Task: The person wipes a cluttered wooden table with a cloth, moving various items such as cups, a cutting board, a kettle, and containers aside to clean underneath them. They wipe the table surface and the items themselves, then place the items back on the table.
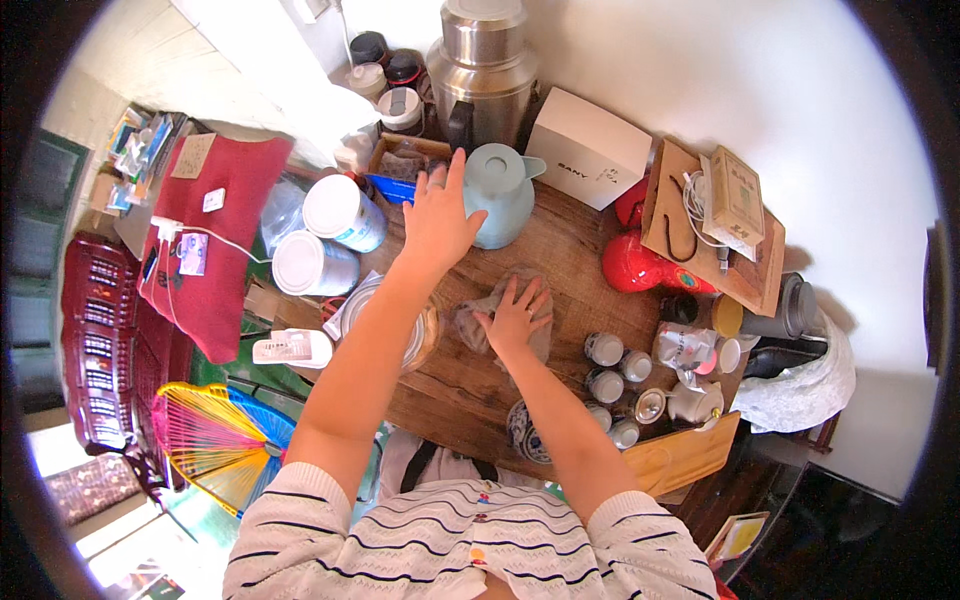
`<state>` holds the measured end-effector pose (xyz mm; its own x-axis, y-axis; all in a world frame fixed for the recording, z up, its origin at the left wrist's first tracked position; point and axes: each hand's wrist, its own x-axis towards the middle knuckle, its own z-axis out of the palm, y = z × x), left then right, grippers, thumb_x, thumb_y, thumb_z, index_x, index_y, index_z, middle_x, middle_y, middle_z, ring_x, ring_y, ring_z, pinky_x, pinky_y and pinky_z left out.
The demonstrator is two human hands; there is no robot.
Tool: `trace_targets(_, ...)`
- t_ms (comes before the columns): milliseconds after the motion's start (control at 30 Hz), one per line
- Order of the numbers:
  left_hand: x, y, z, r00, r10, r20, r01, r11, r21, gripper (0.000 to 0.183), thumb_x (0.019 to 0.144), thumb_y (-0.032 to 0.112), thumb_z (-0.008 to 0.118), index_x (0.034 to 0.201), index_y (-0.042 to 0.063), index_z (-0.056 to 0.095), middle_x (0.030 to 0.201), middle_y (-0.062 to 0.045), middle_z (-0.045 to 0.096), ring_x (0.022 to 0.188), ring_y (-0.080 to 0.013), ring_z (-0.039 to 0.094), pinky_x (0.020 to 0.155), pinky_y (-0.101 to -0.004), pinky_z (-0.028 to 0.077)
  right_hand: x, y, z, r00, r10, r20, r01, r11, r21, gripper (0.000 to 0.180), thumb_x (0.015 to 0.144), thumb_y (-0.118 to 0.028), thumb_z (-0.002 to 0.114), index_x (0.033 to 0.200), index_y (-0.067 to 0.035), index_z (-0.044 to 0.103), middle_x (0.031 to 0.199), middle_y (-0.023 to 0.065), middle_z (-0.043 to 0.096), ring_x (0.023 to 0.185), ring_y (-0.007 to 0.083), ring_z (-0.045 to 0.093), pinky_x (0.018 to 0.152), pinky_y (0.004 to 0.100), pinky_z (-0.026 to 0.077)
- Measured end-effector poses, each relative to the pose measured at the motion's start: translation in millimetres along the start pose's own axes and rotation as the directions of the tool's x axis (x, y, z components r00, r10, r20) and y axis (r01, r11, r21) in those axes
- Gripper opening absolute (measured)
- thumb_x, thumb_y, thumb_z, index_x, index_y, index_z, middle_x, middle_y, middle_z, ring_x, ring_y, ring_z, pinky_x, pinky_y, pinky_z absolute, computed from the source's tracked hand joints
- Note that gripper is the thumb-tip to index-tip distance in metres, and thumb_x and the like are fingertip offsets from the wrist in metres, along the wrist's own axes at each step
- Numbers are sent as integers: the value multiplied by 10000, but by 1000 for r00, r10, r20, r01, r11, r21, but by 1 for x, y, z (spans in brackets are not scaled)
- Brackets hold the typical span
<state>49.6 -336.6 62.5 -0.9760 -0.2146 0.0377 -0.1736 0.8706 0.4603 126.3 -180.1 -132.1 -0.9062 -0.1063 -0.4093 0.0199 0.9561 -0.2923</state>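
Observation:
My left hand [439, 225] is raised with its fingers spread, at the left side of a pale teal vacuum jug [501, 199]. The thumb overlaps the jug's body; whether it touches cannot be told. The jug stands upright with its spout to the right, and its left side is partly hidden by the hand. My right hand [516, 319] lies flat, fingers apart, on a crumpled greyish cloth [474, 334] spread on the wooden table [570, 262]. Beneath my left forearm, a round lidded container [427, 337] is partly covered.
White-lidded cans [315, 262] stand at the left. Behind the jug are a large steel vacuum flask [484, 82] and a white box [585, 146]. To the right are a red object [630, 262], several small cups [604, 349], a teapot [694, 403] and a wooden board [686, 454].

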Motion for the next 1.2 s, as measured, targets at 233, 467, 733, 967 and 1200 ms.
trace_targets(233, 16, -15, 26, 999, 53, 8, -53, 998, 23, 840, 777, 32, 674, 1527, 182, 328, 1032, -251, 631, 895, -430, 649, 783, -490, 522, 34, 45, -27, 966, 74, -247, 94, 792, 603, 506, 856, -186, 700, 1314, -50, 533, 1444, 211, 392, 1345, 402, 365, 1101, 531, 331)
trace_targets(467, -50, 23, 31, 987, -10, 162, 25, 996, -90, 854, 764, 96, 737, 1503, 175, 315, 1099, -252, 631, 978, -459, 634, 855, -514, 515, -16, 35, -115, 735, 48, -677, 592, 443, 674, 475, 748, -72, 631, 1219, -75, 578, 1361, 159, 463, 1322, 366, 424, 1115, 454, 330)
trace_targets(733, -71, 22, 51, 961, 91, 261, 21, 917, -398, 967, 744, 117, 721, 1549, 218, 195, 1431, -293, 377, 1281, -490, 460, 1042, -489, 446, 7, 34, -97, 830, -7, -558, 556, 104, 825, 520, 906, -148, 587, 1408, -41, 504, 1456, 130, 479, 1371, 304, 416, 1142, 436, 316)
trace_targets(967, -71, 18, 61, 969, 137, 206, -39, 906, -421, 964, 745, 104, 692, 1549, 233, 175, 1413, -273, 389, 1261, -495, 473, 1037, -493, 449, 104, 101, -16, 984, -1, 176, -135, -647, 751, 437, 1012, -368, 468, 1286, -50, 590, 1255, 120, 632, 1138, 292, 595, 963, 429, 490)
trace_targets(1200, -72, 13, 57, 967, 64, 245, 42, 914, -404, 950, 751, 91, 695, 1547, 156, 180, 1451, -255, 411, 1348, -446, 409, 1087, -465, 392, -10, 7, -70, 624, 216, -751, 636, 419, 648, 389, 1008, -291, 461, 1269, -46, 613, 1294, 116, 605, 1249, 275, 525, 1039, 419, 426)
